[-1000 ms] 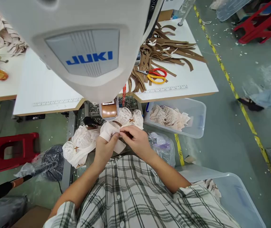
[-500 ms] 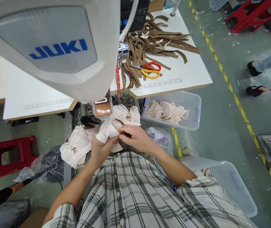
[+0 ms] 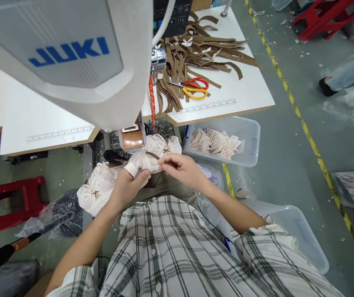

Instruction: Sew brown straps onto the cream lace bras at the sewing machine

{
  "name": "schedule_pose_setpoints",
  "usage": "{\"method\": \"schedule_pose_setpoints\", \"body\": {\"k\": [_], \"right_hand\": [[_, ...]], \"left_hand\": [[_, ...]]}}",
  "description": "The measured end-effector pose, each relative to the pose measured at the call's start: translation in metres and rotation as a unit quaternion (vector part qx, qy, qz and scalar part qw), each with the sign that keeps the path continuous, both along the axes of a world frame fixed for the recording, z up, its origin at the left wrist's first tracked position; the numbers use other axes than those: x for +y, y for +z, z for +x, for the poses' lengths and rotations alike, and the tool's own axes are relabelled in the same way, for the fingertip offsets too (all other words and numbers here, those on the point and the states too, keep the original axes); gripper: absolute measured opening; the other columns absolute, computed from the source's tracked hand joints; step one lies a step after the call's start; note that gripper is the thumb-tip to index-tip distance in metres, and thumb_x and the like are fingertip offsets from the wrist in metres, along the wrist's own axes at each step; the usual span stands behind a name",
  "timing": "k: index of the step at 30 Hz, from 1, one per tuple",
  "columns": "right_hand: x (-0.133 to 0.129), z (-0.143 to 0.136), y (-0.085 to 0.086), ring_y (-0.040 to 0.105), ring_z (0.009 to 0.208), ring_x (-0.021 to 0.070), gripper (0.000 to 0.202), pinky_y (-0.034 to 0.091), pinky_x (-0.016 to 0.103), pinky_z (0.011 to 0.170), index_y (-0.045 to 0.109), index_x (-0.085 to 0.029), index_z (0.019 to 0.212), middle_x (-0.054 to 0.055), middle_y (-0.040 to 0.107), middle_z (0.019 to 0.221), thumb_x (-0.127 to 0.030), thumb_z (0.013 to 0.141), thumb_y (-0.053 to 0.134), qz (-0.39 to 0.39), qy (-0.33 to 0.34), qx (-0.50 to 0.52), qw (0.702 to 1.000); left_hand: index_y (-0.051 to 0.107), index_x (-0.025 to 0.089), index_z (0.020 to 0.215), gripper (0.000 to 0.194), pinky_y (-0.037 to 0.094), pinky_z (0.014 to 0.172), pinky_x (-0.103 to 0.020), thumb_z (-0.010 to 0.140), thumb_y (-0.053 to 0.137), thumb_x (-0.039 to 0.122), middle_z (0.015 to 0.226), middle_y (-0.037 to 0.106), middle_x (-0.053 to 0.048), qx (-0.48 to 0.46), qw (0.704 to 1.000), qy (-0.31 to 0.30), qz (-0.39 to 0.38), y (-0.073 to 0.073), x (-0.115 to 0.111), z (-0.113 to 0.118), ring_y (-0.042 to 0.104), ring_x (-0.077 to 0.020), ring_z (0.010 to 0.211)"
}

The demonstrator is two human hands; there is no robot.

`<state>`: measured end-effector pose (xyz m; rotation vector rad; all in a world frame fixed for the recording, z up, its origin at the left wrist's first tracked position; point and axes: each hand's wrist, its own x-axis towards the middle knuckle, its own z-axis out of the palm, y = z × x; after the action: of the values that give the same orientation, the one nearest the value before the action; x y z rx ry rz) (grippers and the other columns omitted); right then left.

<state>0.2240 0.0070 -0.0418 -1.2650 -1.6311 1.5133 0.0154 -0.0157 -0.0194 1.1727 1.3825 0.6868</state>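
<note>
A white lace bra with a small brown bow lies below the sewing machine head, in front of my body. My left hand is closed on its smooth white band, which folds over between thumb and fingers. My right hand is closed in a pinch, thumb against forefinger, at the end of a narrow brown strap that lies across the bra. The fingertips partly hide that end. More white lace with another bow hangs left of my left hand; whether it is a separate bra I cannot tell.
The JUKI sewing machine overhangs the upper left. On the white table lie brown straps and red-and-yellow scissors. A clear bin holds beige pieces. A red stool stands left; a person's leg shows far right.
My hands have moved apart: the right slightly right and up, the left slightly left. The white band is less bunched, and more brown strap shows. The person at far right has shifted their legs.
</note>
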Motion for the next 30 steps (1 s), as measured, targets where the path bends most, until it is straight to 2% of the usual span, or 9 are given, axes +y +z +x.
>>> {"method": "schedule_pose_setpoints", "body": {"k": [3,6,10,15,20,22,24,28,30], "right_hand": [[0.000,0.002,0.010,0.047,0.058,0.0108,0.014,0.035,0.024,0.059,0.052,-0.023,0.099,-0.005,0.063,0.072,-0.022,0.085,0.056,0.052,0.017,-0.043,0.998],[-0.002,0.000,0.018,0.040,0.052,0.0101,0.016,0.030,0.024,0.057,0.046,-0.023,0.092,-0.009,0.048,0.060,-0.016,0.082,0.055,0.100,0.045,-0.090,0.990],[-0.004,-0.002,0.021,0.042,0.054,0.0107,0.016,0.029,0.024,0.058,0.044,-0.022,0.090,-0.007,0.049,0.064,-0.013,0.080,0.052,0.159,0.072,-0.136,0.975],[-0.004,0.000,0.021,0.046,0.059,0.0130,0.013,0.028,0.025,0.059,0.049,-0.021,0.093,-0.003,0.053,0.069,-0.013,0.082,0.050,0.216,0.101,-0.184,0.953],[0.005,0.005,0.023,0.048,0.059,0.0114,0.014,0.031,0.024,0.061,0.057,-0.020,0.100,-0.005,0.057,0.067,-0.020,0.087,0.056,0.145,0.111,-0.132,0.974],[0.011,0.006,0.021,0.050,0.064,0.0113,0.006,0.032,0.024,0.063,0.063,-0.019,0.091,-0.004,0.058,0.068,-0.022,0.087,0.059,0.130,0.124,-0.115,0.977],[0.015,0.006,0.018,0.050,0.068,0.0111,0.007,0.032,0.024,0.064,0.065,-0.018,0.079,-0.003,0.057,0.069,-0.021,0.085,0.061,0.108,0.131,-0.092,0.981],[0.017,0.002,0.011,0.037,0.057,0.0087,0.013,0.027,0.024,0.056,0.064,-0.016,0.073,-0.006,0.043,0.059,-0.025,0.082,0.061,-0.015,0.103,-0.009,0.995],[0.015,0.000,0.009,0.036,0.056,0.0083,0.014,0.027,0.023,0.054,0.065,-0.016,0.076,-0.006,0.044,0.059,-0.028,0.081,0.061,-0.086,0.081,0.037,0.992]], "left_hand": [[0.070,0.018,0.111,0.032,0.051,0.086,-0.032,0.089,0.062,0.040,0.105,0.073,-0.007,0.008,0.997,-0.064,0.037,0.009,0.005,0.000,0.066,-0.0232,0.097],[0.072,0.018,0.106,0.027,0.049,0.092,-0.033,0.089,0.061,0.035,0.102,0.074,-0.006,0.017,0.994,-0.088,0.066,0.018,0.005,0.005,0.066,-0.0246,0.101],[0.074,0.018,0.100,0.022,0.050,0.084,-0.031,0.086,0.064,0.032,0.092,0.074,-0.004,0.049,0.994,-0.080,0.064,0.024,0.002,0.011,0.066,-0.0241,0.092],[0.075,0.015,0.096,0.025,0.049,0.068,-0.029,0.085,0.065,0.035,0.082,0.074,-0.004,0.093,0.991,-0.082,0.049,0.023,0.003,0.009,0.063,-0.0216,0.076],[0.075,0.013,0.094,0.027,0.047,0.064,-0.027,0.080,0.070,0.036,0.082,0.072,-0.004,0.081,0.994,-0.072,0.027,0.020,0.008,0.006,0.061,-0.0192,0.073],[0.074,0.013,0.091,0.027,0.047,0.061,-0.025,0.079,0.072,0.036,0.079,0.071,-0.004,0.071,0.995,-0.067,0.016,0.020,0.011,0.005,0.059,-0.0174,0.070],[0.074,0.013,0.087,0.025,0.045,0.058,-0.024,0.077,0.074,0.036,0.074,0.068,-0.003,0.066,0.996,-0.060,0.006,0.020,0.013,0.005,0.056,-0.0156,0.066],[0.073,0.013,0.086,0.028,0.044,0.057,-0.024,0.074,0.077,0.038,0.073,0.068,-0.002,0.043,0.997,-0.051,-0.041,0.017,0.019,0.004,0.056,-0.0147,0.064],[0.074,0.012,0.088,0.031,0.046,0.058,-0.024,0.072,0.080,0.039,0.074,0.069,-0.003,0.019,0.997,-0.039,-0.067,0.014,0.020,0.004,0.058,-0.0152,0.065]]}}
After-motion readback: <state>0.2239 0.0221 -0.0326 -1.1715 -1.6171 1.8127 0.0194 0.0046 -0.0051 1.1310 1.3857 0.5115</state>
